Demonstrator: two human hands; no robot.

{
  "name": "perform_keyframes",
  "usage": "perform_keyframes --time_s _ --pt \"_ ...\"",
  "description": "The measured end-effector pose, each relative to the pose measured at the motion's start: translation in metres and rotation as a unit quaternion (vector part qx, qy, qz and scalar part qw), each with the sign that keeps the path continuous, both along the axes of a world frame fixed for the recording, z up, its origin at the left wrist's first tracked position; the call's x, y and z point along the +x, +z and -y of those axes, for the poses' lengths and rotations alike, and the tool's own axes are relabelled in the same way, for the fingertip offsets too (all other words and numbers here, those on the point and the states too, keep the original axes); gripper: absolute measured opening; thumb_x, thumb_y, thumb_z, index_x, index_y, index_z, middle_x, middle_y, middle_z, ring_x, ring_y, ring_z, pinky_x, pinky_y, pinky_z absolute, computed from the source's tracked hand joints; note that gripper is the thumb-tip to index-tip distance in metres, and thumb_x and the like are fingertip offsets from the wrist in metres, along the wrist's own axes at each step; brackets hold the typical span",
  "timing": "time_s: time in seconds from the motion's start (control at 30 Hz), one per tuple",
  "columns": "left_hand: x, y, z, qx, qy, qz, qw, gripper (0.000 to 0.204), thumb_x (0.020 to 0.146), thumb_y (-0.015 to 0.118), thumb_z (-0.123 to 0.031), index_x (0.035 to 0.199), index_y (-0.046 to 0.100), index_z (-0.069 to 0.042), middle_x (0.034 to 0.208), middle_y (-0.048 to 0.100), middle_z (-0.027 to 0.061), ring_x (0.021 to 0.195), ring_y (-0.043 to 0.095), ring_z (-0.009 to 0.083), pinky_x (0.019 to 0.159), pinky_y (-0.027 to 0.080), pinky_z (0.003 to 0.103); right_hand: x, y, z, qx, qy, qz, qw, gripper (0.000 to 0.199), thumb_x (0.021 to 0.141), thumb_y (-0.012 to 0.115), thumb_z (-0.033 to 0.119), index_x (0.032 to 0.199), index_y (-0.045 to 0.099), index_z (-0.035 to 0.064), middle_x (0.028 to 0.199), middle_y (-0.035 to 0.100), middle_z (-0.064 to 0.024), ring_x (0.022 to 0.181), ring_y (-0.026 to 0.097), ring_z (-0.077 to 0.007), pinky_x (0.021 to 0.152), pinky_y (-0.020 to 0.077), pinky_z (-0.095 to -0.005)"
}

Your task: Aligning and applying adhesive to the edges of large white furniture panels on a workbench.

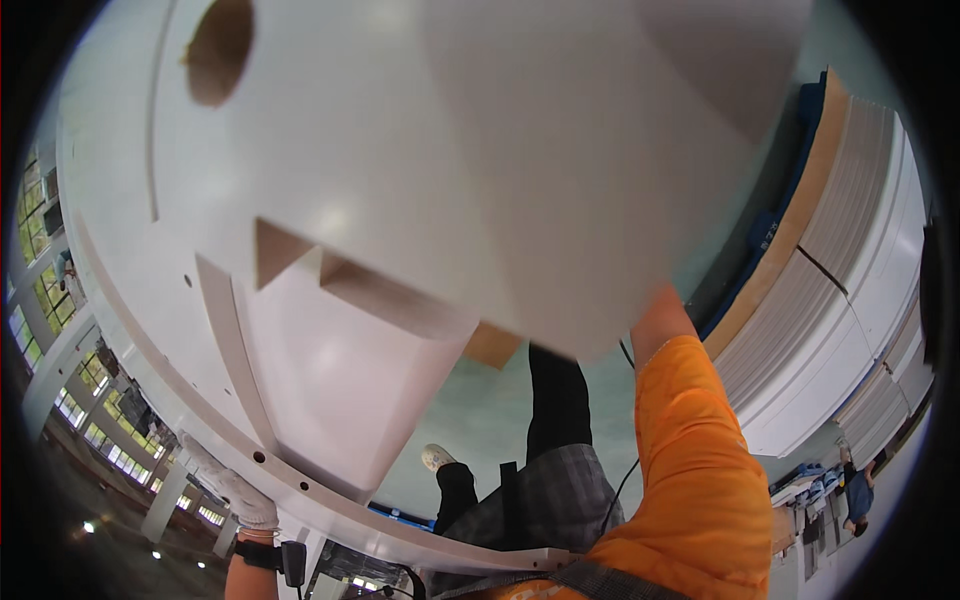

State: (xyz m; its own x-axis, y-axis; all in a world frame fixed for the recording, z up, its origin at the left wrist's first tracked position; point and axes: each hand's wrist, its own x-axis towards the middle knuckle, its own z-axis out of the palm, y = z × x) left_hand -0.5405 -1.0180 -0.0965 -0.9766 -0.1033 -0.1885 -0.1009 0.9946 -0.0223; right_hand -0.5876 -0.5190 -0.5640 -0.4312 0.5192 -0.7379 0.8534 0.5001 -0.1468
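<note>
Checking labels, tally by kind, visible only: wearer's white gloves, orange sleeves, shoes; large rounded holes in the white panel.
White glove: 1
Orange sleeve: 1
Shoe: 1
Large rounded hole in white panel: 1
Total: 4
Right hand hidden.

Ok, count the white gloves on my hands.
1: a white glove on your left hand, at the large white part's curved edge. Your right hand is out of view, so another may be hidden.
</note>
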Motion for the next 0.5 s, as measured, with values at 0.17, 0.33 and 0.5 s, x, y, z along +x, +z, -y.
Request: perform_keyframes --time_s 0.17,0.33,0.5 --pt "0.000 -0.002 0.003 -0.004 0.042 0.033 0.999 0.073 0.099 0.016 -0.050 0.149 0.006 0.003 0.156 0.007 0.0206 0.145 0.006 0.0347 0.117 0.008 0.046 -0.001 -0.012 -0.009 0.034 0.048 0.014 0.998 0.044 0.079 0.067 0.031 0.117 0.060 0.0091 0.118 0.061 -0.0170 0.111 0.057 -0.0333 0.095 0.0453 -0.0414" --pt "0.004 -0.001 0.000 0.007 0.043 0.021 0.999 0.072 0.099 0.016 -0.049 0.149 0.007 0.002 0.156 0.007 0.0205 0.145 0.006 0.0346 0.117 0.008 0.045 -0.006 -0.005 -0.010 0.026 0.059 0.004 0.998 0.042 0.080 0.064 0.032 0.115 0.060 0.0080 0.118 0.061 -0.0169 0.111 0.057 -0.0329 0.094 0.0453 -0.0423" --pt "0.008 -0.007 -0.003 0.032 0.055 0.023 0.998 0.071 0.099 0.015 -0.048 0.149 0.008 0.002 0.156 0.007 0.0204 0.144 0.007 0.0346 0.117 0.008 0.044 0.026 -0.013 -0.017 -0.017 -0.007 -0.132 0.991 0.044 0.077 0.068 0.028 0.112 0.058 0.0039 0.110 0.064 -0.0185 0.105 0.059 -0.0356 0.089 0.0464 -0.0433"
